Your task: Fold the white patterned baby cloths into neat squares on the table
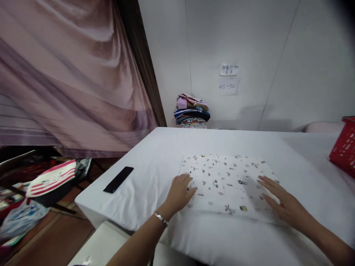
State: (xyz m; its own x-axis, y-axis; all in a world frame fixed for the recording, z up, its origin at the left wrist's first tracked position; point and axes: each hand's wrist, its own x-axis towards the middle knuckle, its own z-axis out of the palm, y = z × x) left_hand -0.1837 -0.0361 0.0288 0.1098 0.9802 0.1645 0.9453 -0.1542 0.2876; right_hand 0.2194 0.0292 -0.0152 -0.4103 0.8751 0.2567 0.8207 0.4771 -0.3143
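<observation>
Head view: at the left edge of a printed white cloth (222, 184), the left hand (181, 190) is laid, thumb held apart from the fingers, with nothing seen pinched. The cloth is spread flat on the white-covered table (249, 142), between the hands. At its right edge, the right hand (280, 197) is rested with fingers and thumb spread; whether any hem is caught beneath cannot be told. For good smoothing, it is judged, light and even pressure should be applied by both palms, outward from the middle, so that the table cover is not dragged along and its creases are not pressed through.

Farther out, a pink drape (83, 74) is hung at far left. A black phone (118, 180) is left near the table's left edge, where it could be knocked by a wide sweep. Folded fabrics (192, 111) are stacked beyond the far edge, and a red basket (345, 146) is set at far right, where sideways reach might be limited.
</observation>
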